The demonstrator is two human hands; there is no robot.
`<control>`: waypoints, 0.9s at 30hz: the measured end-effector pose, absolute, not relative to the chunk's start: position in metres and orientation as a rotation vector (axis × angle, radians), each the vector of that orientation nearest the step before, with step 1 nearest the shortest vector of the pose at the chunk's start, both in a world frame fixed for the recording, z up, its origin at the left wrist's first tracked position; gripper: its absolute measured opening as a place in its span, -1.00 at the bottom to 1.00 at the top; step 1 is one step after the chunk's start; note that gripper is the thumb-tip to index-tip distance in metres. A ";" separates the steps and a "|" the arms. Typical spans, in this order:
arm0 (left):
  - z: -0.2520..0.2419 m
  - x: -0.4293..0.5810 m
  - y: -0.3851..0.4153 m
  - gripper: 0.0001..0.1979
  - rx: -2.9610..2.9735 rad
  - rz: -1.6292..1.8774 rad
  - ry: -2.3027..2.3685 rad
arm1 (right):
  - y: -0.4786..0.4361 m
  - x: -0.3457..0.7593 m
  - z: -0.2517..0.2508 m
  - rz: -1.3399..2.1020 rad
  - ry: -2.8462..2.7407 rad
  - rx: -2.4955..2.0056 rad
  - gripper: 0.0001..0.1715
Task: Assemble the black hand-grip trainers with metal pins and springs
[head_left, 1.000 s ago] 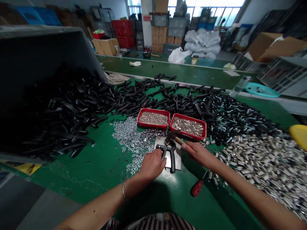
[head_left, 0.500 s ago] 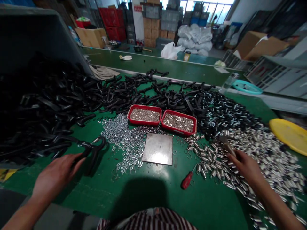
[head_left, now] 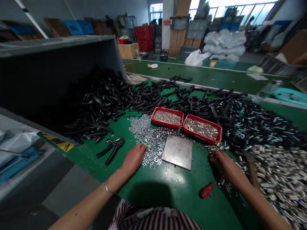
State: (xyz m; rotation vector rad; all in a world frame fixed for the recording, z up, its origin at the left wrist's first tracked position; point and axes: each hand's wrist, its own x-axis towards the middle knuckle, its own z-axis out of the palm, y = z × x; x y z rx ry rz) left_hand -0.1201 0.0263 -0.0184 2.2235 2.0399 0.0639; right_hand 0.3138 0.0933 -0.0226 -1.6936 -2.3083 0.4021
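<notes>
My left hand (head_left: 134, 156) reaches onto a spread of small silver washers (head_left: 146, 137), its fingers bent down and bunched on them. My right hand (head_left: 223, 164) lies at the left edge of a big heap of silver springs (head_left: 283, 169), fingers curled downward, with whatever they hold hidden. Between the hands lies a bare square metal plate (head_left: 177, 151). A black two-handled hand grip (head_left: 111, 148) rests on the green table, left of my left hand. A hammer (head_left: 250, 166) lies on the springs beside my right wrist. A red-handled screwdriver (head_left: 207, 190) lies below my right hand.
Two red trays (head_left: 167, 117) (head_left: 202, 127) of small metal parts stand behind the plate. A large pile of black plastic handles (head_left: 107, 99) spills from a grey bin (head_left: 59, 60) at the left. Black bolts (head_left: 254, 121) are heaped at the right. The table's near-left edge (head_left: 72, 153) drops to the floor.
My left hand has let go of the black hand grip at the left and moved onto the washers. My right hand has left the hammer on the springs and come in toward the plate.
</notes>
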 end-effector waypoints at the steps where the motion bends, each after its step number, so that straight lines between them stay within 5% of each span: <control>1: -0.020 -0.116 0.028 -0.76 2.208 0.041 2.060 | 0.095 0.317 -0.019 0.506 -2.167 -1.729 -0.73; 8: -0.010 -0.113 0.047 -0.79 2.240 -0.098 2.030 | 0.116 0.282 0.017 1.246 -1.491 -1.420 -0.53; 14: -0.014 -0.113 0.049 -0.73 2.191 -0.099 2.027 | 0.147 0.262 0.020 0.937 -1.761 -1.649 -0.73; 20: -0.025 -0.111 0.053 -0.76 2.246 -0.154 2.078 | 0.144 0.244 0.012 1.747 -1.081 -1.114 -0.54; 27: -0.019 -0.105 0.051 -0.75 2.266 -0.111 2.052 | 0.136 0.229 -0.009 1.926 -0.735 -0.760 -0.62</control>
